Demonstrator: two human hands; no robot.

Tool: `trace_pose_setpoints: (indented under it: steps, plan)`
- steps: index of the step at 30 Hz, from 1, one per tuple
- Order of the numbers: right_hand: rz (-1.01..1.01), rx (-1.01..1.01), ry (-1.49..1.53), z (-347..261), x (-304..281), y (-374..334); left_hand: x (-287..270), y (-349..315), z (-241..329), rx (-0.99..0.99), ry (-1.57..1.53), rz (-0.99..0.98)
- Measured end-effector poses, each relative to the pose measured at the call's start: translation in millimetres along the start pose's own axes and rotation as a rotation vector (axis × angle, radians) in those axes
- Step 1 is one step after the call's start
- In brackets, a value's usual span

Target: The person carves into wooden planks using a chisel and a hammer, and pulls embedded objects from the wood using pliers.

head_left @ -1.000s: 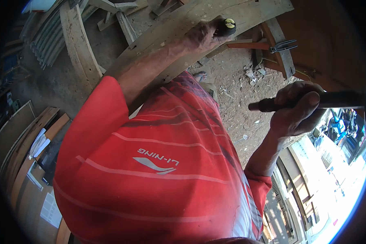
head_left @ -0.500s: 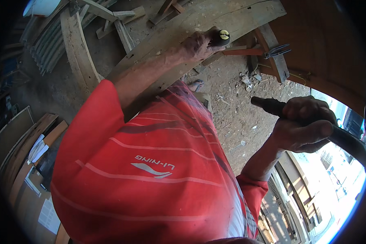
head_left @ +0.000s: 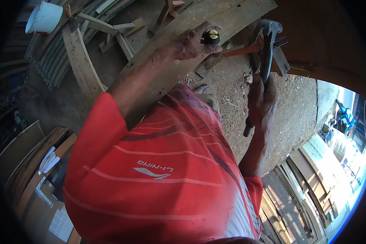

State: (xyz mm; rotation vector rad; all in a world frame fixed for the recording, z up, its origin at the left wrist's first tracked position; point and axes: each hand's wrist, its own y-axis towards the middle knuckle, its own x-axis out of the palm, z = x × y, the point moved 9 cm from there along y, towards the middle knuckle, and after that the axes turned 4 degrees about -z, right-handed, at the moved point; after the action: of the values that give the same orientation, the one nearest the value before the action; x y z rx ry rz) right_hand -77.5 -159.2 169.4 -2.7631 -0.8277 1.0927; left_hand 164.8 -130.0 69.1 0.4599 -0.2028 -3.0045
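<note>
My left hand [head_left: 200, 42] is closed around an upright chisel [head_left: 211, 37], seen end-on by its dark round handle and yellow butt; the blade is hidden below. It rests over a long, worn wooden plank [head_left: 232, 18] that runs diagonally beneath my left forearm. In my right hand [head_left: 262, 101] is a hammer [head_left: 267, 53], its fingers wrapped round the shaft. The hammer head points away from me, raised to the right of the chisel and apart from it. The shaft's dark butt sticks out under my fist.
A brown panel [head_left: 313, 36] fills the far right. Near the hammer, a wooden support [head_left: 280, 61] carries a partly hidden metal tool. Wood chips litter the ground [head_left: 232, 110]. At left are a wooden beam [head_left: 80, 61], corrugated sheets [head_left: 49, 69] and a white bucket [head_left: 45, 18]. Boards [head_left: 309, 171] lie lower right.
My right hand has swung the hammer from the far right inward and up, bringing its head into view. My left hand has shifted slightly left, still holding the chisel.
</note>
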Motion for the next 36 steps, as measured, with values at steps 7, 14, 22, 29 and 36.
trace_pose_setpoints:
  steps: [7, 14, 22, 29, 36]
  plan:
    - [-0.027, 0.118, -0.002, 47, 4, -9, -11, -5, -24, -0.012, -0.033, -0.029]
    - [-0.04, 0.164, 0.036, 71, 17, -17, -8, -3, -19, -0.118, 0.136, -0.037]
    - [-0.061, 0.147, -0.039, 59, 24, -17, -17, -11, -42, -0.127, -0.179, 0.037]
    - [-0.072, 0.146, -0.075, 70, 31, -23, -15, -9, -44, -0.138, -0.509, 0.026]
    - [-0.089, 0.149, 0.029, 78, 39, -26, -15, -13, -28, -0.053, 0.066, 0.099]
